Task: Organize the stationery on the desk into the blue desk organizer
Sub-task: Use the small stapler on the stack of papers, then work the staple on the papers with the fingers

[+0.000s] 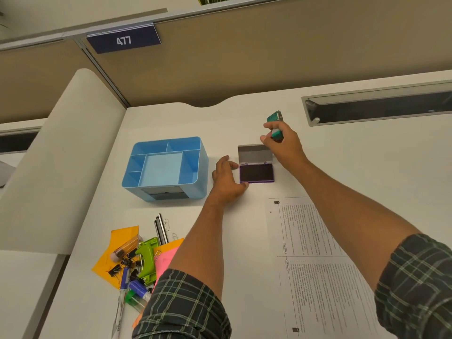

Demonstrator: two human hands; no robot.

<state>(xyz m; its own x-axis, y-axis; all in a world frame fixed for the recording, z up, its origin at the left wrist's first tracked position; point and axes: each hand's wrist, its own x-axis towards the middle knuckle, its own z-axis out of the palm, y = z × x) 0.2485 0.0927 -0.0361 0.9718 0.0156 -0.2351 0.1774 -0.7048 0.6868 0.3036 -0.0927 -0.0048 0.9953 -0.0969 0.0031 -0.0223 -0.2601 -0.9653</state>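
Observation:
The blue desk organizer (pixel 168 166) stands on the white desk with bare compartments. To its right lies a purple ink pad (pixel 256 172) with its grey lid (pixel 254 154) flipped open. My left hand (pixel 227 178) rests at the pad's left edge, thumb and fingers against it. My right hand (pixel 281 143) is raised above the lid and grips a teal stamp (pixel 276 126). A pile of stationery (pixel 137 263) lies at the front left: orange and pink sticky notes, a green stapler, binder clips, markers, paper clips.
A printed sheet (pixel 313 260) lies at the front right under my right forearm. A cable slot (pixel 376 108) runs along the desk's back right. A beige partition (pixel 244 57) with a "477" sign stands behind, and a rounded divider (pixel 63 162) borders the left.

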